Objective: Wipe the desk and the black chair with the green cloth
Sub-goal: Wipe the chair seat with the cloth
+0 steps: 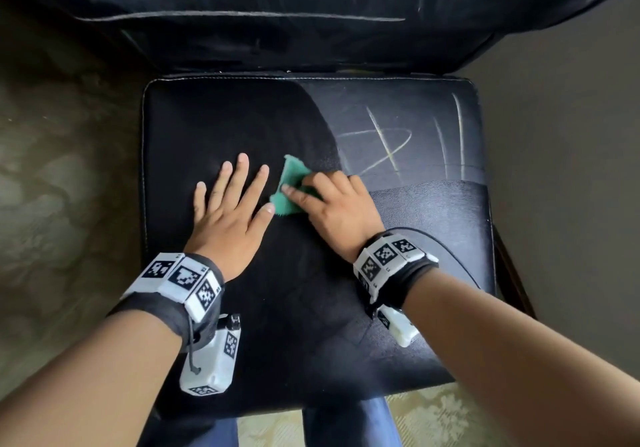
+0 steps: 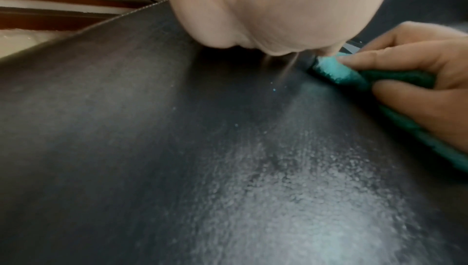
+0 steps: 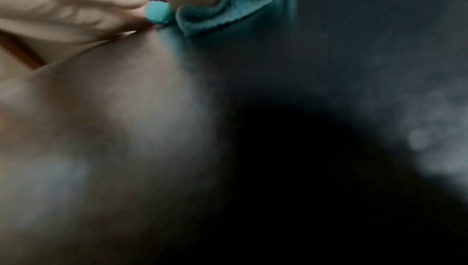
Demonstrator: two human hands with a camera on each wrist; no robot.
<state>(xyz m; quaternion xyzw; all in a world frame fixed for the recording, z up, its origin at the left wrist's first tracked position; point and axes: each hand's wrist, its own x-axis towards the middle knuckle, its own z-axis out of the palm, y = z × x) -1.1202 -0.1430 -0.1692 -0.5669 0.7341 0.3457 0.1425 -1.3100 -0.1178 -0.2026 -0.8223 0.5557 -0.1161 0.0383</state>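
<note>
The green cloth (image 1: 290,186) lies bunched near the middle of the seat (image 1: 304,308) of the black chair (image 1: 433,211), a little toward its back edge. The right hand (image 1: 337,211) grips it, thumb and curled fingers pinching the folds and pressing them onto the upholstery. Just left of it the left hand (image 1: 228,216) lies palm down on the seat with fingers straight and spread, holding nothing, its thumb tip touching or just beside the cloth's near edge. The seat's left side is plain deep black. Toward the right back corner it looks greyer and carries pale scribbled lines (image 1: 384,141). More pale streaks cross the backrest (image 1: 277,13) beyond the back edge. Both wrists wear white bands with black square markers (image 1: 180,278). Patterned carpet (image 1: 52,176) surrounds the chair, and blue trouser legs (image 1: 349,426) show at its front edge.
</note>
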